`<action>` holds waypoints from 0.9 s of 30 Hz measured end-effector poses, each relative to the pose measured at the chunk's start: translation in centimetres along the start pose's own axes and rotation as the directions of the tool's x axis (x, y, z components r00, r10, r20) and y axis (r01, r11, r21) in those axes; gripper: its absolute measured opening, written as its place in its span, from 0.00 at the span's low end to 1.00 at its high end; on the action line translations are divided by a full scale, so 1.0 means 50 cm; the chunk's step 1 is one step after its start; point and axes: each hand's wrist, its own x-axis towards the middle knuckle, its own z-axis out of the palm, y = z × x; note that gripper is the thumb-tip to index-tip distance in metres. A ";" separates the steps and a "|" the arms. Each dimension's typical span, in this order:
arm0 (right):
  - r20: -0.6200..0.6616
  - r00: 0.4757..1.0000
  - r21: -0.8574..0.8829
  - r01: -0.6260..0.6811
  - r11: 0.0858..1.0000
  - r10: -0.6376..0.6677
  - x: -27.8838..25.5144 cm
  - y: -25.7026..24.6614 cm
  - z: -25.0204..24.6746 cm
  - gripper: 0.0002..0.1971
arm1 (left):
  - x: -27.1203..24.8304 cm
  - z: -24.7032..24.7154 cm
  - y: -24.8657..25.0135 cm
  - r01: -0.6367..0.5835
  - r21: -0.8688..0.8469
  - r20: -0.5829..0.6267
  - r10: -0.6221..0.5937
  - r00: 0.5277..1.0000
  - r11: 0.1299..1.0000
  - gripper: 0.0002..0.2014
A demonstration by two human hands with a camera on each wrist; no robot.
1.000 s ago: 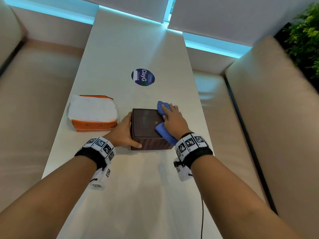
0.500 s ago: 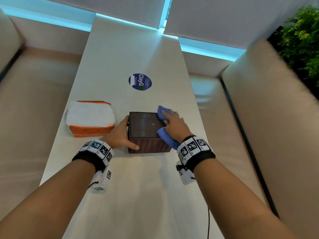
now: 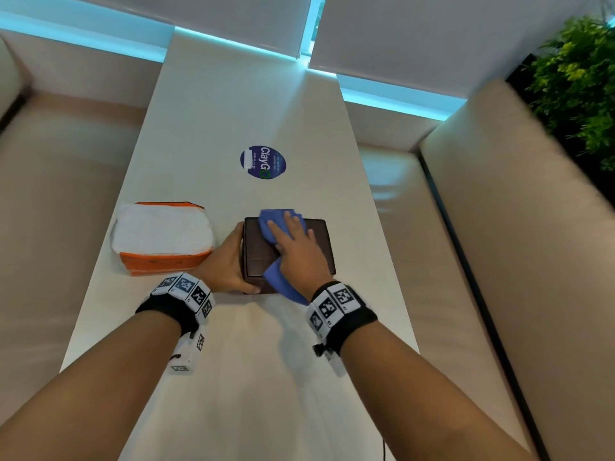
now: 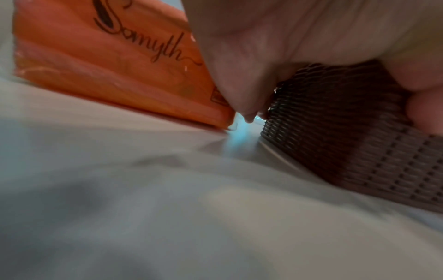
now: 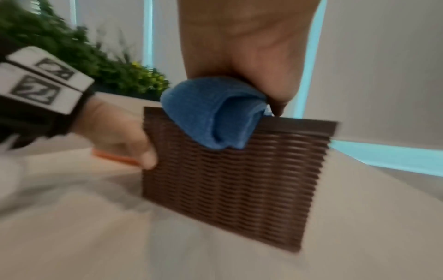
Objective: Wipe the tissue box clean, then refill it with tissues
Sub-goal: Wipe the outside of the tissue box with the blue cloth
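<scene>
A dark brown woven tissue box (image 3: 320, 238) stands mid-table, its ribbed side (image 5: 239, 189) facing the right wrist camera. My left hand (image 3: 226, 264) grips its left side (image 4: 347, 142), thumb on the near face. My right hand (image 3: 296, 247) lies flat on the lid with straight fingers, pressing a folded blue cloth (image 3: 271, 222) onto it. The cloth's loose end (image 5: 210, 117) hangs over the near top edge. An orange-and-white pack of tissues (image 3: 163, 241) lies just left of the box, close to my left hand (image 4: 263, 47).
The long pale table (image 3: 233, 377) runs away from me, with a round blue ClayGo sticker (image 3: 263, 162) beyond the box. Beige benches (image 3: 50, 227) flank both sides. A green plant (image 3: 579, 78) stands at the far right.
My right hand has slid the blue cloth leftward from the lid's right edge across the top. The left hand keeps its hold on the box.
</scene>
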 end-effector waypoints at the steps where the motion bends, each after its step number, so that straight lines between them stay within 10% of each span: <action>1: -0.031 0.997 0.031 -0.068 0.997 0.069 -0.005 0.022 -0.011 0.35 | 0.004 -0.003 -0.004 0.010 -0.006 0.006 -0.010 1.000 1.000 0.59; 6: -0.076 0.929 0.276 -0.329 0.903 0.362 -0.021 0.085 -0.038 0.35 | 0.020 -0.005 -0.013 0.013 0.037 0.013 -0.014 1.000 0.999 0.59; 18: 0.230 0.857 0.586 -0.500 0.638 0.462 -0.050 0.178 -0.061 0.21 | 0.021 -0.010 0.003 0.032 0.118 0.056 -0.038 0.998 0.993 0.62; 23: -0.015 0.894 0.458 -0.392 0.798 0.448 -0.122 0.222 -0.030 0.23 | 0.027 -0.015 0.000 0.073 0.120 0.055 -0.080 0.995 0.990 0.65; 27: 0.080 0.899 0.130 -0.439 0.889 0.432 -0.135 0.251 0.015 0.28 | 0.037 -0.025 -0.006 0.082 0.125 0.048 -0.088 0.995 0.989 0.66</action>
